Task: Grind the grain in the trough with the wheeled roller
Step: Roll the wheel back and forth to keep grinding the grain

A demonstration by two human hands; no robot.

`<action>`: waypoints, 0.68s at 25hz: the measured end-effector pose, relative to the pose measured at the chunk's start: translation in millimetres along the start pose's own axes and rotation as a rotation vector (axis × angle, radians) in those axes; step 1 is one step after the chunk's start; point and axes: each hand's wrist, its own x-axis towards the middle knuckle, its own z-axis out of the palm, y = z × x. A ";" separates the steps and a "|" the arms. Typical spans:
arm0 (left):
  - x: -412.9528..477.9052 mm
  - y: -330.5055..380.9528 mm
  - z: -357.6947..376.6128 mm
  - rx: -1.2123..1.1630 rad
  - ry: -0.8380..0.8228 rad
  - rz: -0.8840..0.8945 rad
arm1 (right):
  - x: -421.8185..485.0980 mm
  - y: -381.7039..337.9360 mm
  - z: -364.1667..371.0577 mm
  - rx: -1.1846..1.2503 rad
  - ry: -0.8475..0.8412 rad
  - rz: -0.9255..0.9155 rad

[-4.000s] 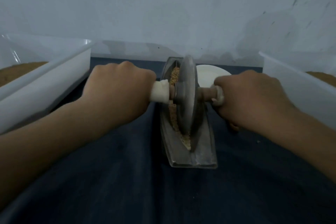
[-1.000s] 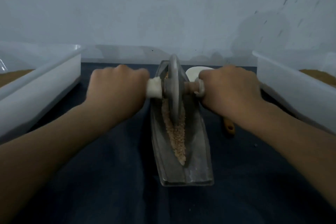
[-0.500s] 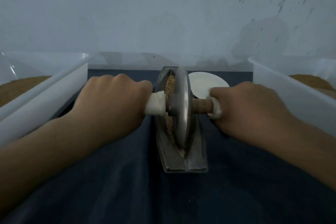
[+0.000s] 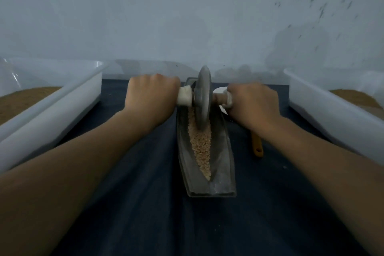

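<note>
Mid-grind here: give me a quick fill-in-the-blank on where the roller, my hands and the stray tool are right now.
The wheeled roller sits at the ____ end of the trough.
The left hand and right hand each grip a ____ of the roller.
A yellow-handled tool lies on the cloth to the ____ of the trough.
Missing words: far; handle; right.
</note>
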 end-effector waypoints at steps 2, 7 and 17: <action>-23.9 -3.4 -18.5 -0.006 0.002 0.052 | -32.7 4.4 -14.8 -0.010 0.000 -0.026; -66.4 -29.7 -62.7 -0.011 0.032 0.188 | -84.6 15.8 -56.0 0.064 0.147 -0.173; -4.3 -3.8 28.8 -0.093 0.011 -0.096 | 17.6 -5.4 -2.2 -0.096 0.006 -0.032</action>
